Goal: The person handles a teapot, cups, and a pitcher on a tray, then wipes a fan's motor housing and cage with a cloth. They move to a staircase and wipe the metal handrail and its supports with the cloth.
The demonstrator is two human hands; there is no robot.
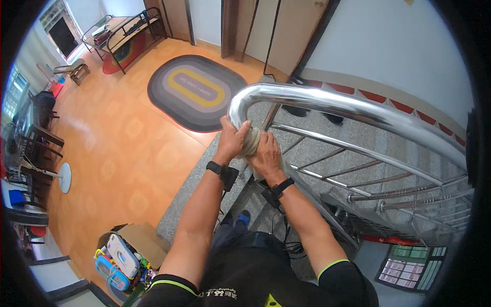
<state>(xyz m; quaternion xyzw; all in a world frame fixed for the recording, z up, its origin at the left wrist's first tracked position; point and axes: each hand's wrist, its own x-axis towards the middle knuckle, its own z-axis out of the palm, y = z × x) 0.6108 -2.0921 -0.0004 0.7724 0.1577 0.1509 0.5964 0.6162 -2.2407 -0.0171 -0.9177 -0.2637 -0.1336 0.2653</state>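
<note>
A shiny steel stair handrail (pixel 312 97) curves round at its left end and bends downward. A greyish-beige cloth (pixel 251 143) is wrapped about this down-bent part. My left hand (pixel 232 138) closes on the cloth and the rail from the left, its thumb pointing toward the curve. On the other side, my right hand (pixel 267 155) grips the cloth with bent fingers. The two hands are close together, and the cloth shows between them. Each wrist wears a black strap with a small dark device.
Speckled stone steps (pixel 319 125) lie beyond the rail, with thinner steel bars (pixel 353 151) below it. An oval grey-and-yellow mat (pixel 197 93) lies on the orange floor. A cardboard box of toys (pixel 146 243), a white round stand base (pixel 64 178) and a metal-framed bed (pixel 125 33) stand leftward.
</note>
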